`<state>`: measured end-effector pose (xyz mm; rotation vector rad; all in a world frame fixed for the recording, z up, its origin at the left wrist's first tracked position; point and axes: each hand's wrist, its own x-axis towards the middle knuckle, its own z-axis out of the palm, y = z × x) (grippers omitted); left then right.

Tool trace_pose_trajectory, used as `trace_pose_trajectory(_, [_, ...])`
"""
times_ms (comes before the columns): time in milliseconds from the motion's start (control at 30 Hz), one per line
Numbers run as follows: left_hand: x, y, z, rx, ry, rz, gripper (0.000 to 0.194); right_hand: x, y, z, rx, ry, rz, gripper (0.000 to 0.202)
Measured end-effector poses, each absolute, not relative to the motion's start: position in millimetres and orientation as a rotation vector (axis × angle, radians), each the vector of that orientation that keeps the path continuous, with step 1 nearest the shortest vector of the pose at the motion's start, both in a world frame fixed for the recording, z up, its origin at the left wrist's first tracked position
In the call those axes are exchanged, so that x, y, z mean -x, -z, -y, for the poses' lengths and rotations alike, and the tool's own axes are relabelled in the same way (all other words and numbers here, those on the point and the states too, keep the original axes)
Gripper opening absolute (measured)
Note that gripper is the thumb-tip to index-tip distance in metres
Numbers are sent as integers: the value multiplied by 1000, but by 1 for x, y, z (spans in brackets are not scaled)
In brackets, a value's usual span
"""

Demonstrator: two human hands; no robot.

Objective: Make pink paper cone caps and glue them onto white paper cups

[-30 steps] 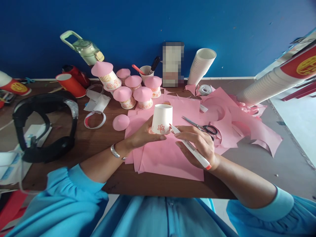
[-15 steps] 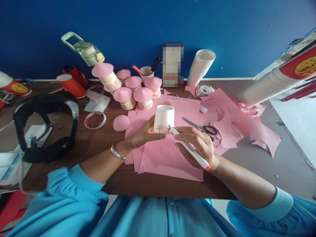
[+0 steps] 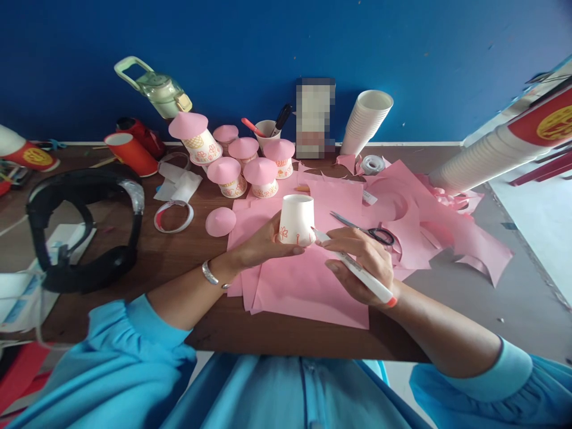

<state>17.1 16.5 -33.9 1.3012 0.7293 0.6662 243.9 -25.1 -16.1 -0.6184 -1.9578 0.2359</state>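
A white paper cup [image 3: 297, 215] is held above pink paper sheets [image 3: 308, 286], with red drawn marks, one of them a flower, along its lower part. My left hand [image 3: 263, 241] is closed round the cup's left side and underside. In my right hand [image 3: 364, 262] is a white marker [image 3: 369, 283] with a red end; its tip is at the cup's lower right side. Behind and left stand several decorated cups with pink cone tops, such as a large one [image 3: 201, 146]. A loose pink cone [image 3: 220, 221] lies left of the sheets.
Scissors [image 3: 381, 236] and pink scraps [image 3: 447, 232] lie to the right. At the back are a cup of pens [image 3: 268, 130], a cup stack [image 3: 364, 125] and a green bottle [image 3: 163, 95]. A black strap device [image 3: 84, 271] and a tape roll [image 3: 174, 217] are at left.
The cup has turned a little, its flower shifting left, and more red marks show on its lower part. My right hand and the marker have moved slightly right.
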Motion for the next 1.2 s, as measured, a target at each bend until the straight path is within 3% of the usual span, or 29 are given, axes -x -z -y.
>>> trace_pose_trajectory(200, [-17,33,-15,-1248,-639,-771,58,-247,14,24,625,-216,1940,23])
trace_pose_trajectory(433, [-21,27,-15,-1278,-655,-803,56,-241,14,27,632,-261,1977,33])
trace_pose_trajectory(1200, [-22,26,-15,-1430,-609,-896,59,-237,20,26,608,-104,2042,20])
